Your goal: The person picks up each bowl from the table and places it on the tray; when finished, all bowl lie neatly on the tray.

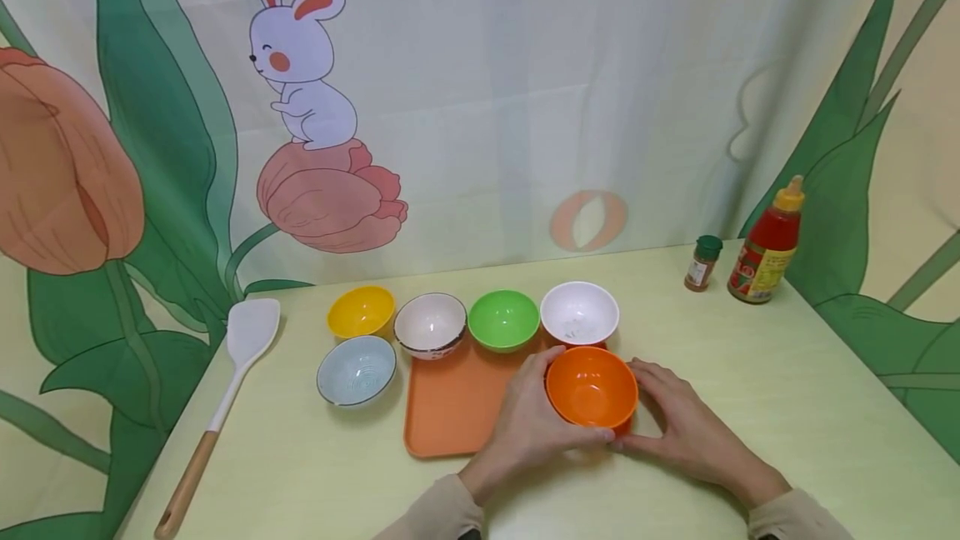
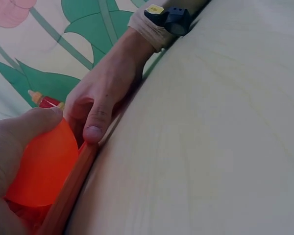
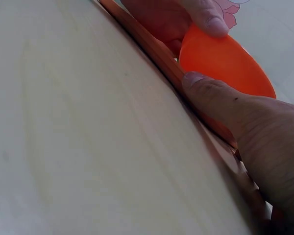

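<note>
In the head view my left hand [image 1: 528, 415] grips an orange bowl [image 1: 592, 390], its thumb at the near rim and its fingers around the left side. The bowl sits over the right part of an orange tray [image 1: 450, 415]. At the tray's near right corner my right hand [image 1: 686, 432] holds the edge, the thumb pressed on the rim [image 3: 174, 73] in the right wrist view. Its other fingers reach along the right side, near the bowl. Behind the tray stand a green bowl [image 1: 504, 321], a white bowl [image 1: 580, 313] and a speckled cream bowl [image 1: 431, 323].
Left of the tray are a yellow bowl [image 1: 362, 313] and a pale blue bowl [image 1: 357, 371]. A white spatula [image 1: 225, 407] with a wooden handle lies at the table's left. A green-capped spice jar [image 1: 703, 263] and a red sauce bottle [image 1: 767, 248] stand at the back right.
</note>
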Action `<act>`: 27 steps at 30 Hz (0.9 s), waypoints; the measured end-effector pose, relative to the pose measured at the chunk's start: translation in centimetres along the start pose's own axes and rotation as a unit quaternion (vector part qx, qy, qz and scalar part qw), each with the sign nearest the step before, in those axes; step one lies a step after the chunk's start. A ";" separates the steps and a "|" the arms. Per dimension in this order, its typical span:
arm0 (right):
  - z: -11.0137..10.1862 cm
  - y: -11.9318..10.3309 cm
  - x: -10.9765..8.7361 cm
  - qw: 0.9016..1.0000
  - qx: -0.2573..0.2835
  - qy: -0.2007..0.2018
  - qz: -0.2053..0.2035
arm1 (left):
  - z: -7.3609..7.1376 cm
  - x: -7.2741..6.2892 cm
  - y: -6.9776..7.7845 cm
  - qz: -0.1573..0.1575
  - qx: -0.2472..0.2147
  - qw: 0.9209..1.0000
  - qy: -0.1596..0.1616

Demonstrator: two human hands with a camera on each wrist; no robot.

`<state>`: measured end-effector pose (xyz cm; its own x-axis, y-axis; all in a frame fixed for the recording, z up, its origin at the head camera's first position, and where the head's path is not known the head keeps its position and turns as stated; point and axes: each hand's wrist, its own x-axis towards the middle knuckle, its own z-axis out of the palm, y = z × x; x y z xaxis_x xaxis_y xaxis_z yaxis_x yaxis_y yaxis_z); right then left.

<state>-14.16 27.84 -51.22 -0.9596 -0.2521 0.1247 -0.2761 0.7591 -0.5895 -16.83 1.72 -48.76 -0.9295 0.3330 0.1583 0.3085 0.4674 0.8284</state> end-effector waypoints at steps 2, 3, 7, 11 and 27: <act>0.1 0.1 0.0 1.000 0.002 0.002 -0.004 | 0.2 0.0 -0.1 -0.002 0.002 1.000 0.001; 0.1 0.1 0.0 1.000 0.002 0.003 -0.007 | 0.3 0.0 -0.2 -0.001 0.003 1.000 0.001; 0.1 0.2 0.1 1.000 0.005 0.004 -0.013 | 0.5 0.0 -0.2 -0.002 0.006 1.000 0.002; 0.0 0.1 0.1 1.000 0.004 0.002 -0.012 | 0.5 0.0 -0.1 -0.008 0.001 1.000 0.000; 0.0 -0.3 0.1 1.000 0.003 -0.016 0.025 | -1.7 0.1 1.7 0.001 -0.078 0.996 0.040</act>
<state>-14.15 27.57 -51.04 -0.9699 -0.2331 0.0704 -0.2278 0.7670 -0.5999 -16.71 1.12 -46.42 -0.9438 0.2652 0.1971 0.2813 0.3323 0.9002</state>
